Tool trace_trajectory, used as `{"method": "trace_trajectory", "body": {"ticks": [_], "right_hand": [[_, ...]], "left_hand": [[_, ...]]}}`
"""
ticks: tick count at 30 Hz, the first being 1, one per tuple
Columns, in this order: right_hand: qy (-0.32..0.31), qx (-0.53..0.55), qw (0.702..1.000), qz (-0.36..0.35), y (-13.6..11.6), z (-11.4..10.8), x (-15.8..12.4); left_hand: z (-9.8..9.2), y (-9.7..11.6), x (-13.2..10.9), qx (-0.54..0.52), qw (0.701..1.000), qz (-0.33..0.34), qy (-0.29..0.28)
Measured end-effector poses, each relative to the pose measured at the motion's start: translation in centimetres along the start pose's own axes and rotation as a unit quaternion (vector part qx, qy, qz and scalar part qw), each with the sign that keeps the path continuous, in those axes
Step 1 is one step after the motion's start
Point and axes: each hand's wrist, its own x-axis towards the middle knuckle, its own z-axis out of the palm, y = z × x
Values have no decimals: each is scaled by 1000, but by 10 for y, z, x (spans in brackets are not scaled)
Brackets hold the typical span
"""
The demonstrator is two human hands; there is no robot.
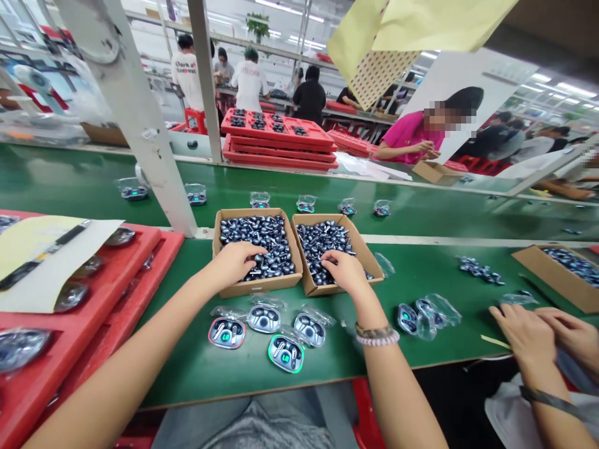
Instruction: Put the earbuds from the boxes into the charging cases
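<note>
Two open cardboard boxes full of dark metallic earbuds stand side by side on the green bench. My left hand [238, 260] reaches into the left box [256, 286], fingers curled down among the earbuds [269, 240]. My right hand [342, 269] reaches into the right box [360, 240], fingers bent and pinching at its earbuds [322, 240]; what each hand holds is hidden. In front of the boxes lie several open clear charging cases [263, 318] with earbuds in them, some with lit displays [286, 354].
Red trays [93, 312] with cases and a paper sheet sit at my left. A white post [140, 125] rises behind the left box. More cases ride the green conveyor [421, 212]. A co-worker's hands [538, 337] work at my right, next to another box [556, 268]. Stacked red trays [276, 140] and other people are beyond.
</note>
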Motion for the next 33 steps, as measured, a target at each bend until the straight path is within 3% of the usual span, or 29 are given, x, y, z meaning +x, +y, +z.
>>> {"method": "trace_trajectory", "body": {"ticks": [4, 8, 11, 15, 19, 22, 26, 29, 33], "right_hand": [[42, -5, 999, 18, -3, 2, 2], [127, 3, 991, 39, -10, -3, -10], [198, 25, 979, 36, -19, -10, -49], [333, 59, 941, 24, -30, -6, -130], [281, 100, 954, 10, -32, 19, -180], [273, 110, 956, -3, -29, 36, -179], [292, 60, 954, -46, -29, 47, -169], [271, 51, 958, -75, -31, 48, -173], [299, 107, 943, -94, -28, 31, -165]], "left_hand": [[-9, 6, -11, -37, 997, -9, 60], [-14, 21, -33, -57, 990, -26, 126], [-9, 43, -56, -116, 983, -45, 133], [14, 80, -75, -177, 981, -9, 75], [36, 107, -65, -77, 997, -3, 7], [42, 119, -51, 29, 999, -12, -34], [45, 128, -41, 54, 997, -13, -52], [42, 128, -40, 50, 998, 1, -41], [24, 104, -34, 36, 998, 1, 52]]}}
